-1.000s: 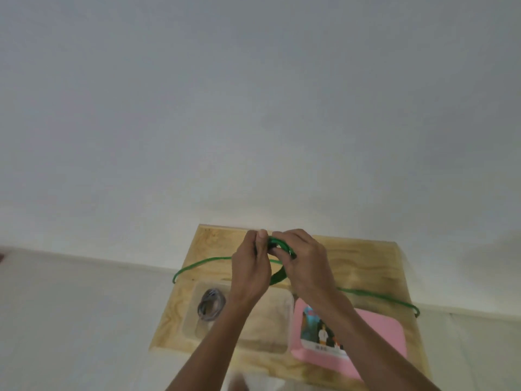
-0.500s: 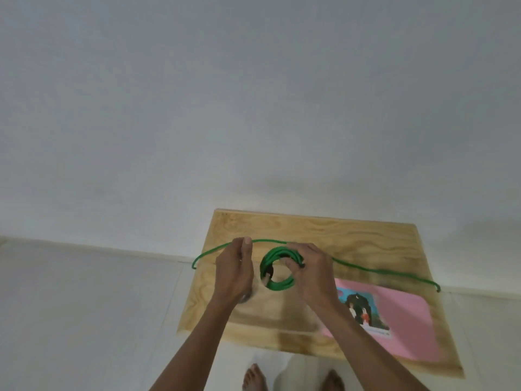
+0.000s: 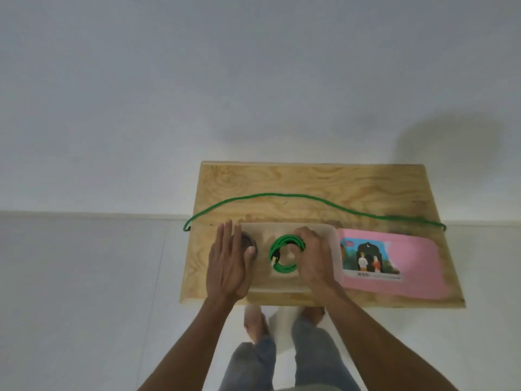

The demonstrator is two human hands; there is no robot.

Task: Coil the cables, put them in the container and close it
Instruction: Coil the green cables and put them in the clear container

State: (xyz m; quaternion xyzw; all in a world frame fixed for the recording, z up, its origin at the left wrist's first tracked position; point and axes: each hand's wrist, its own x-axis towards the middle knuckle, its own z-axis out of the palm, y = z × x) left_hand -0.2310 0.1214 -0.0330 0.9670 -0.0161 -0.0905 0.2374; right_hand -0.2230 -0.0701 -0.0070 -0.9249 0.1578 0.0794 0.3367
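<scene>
A plywood table (image 3: 324,182) stands against a plain white wall (image 3: 253,80) — pale floor (image 3: 84,306) below.

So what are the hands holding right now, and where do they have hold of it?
The right hand grips the green coil by its right side, inside the clear container. The left hand lies flat and holds nothing.

Single head view, worn by standing person. Faces forward and steeply down onto table (image 3: 310,182), which fills lower centre; wall toward 12 o'clock, feet at 6. Close, arm's reach.
</scene>
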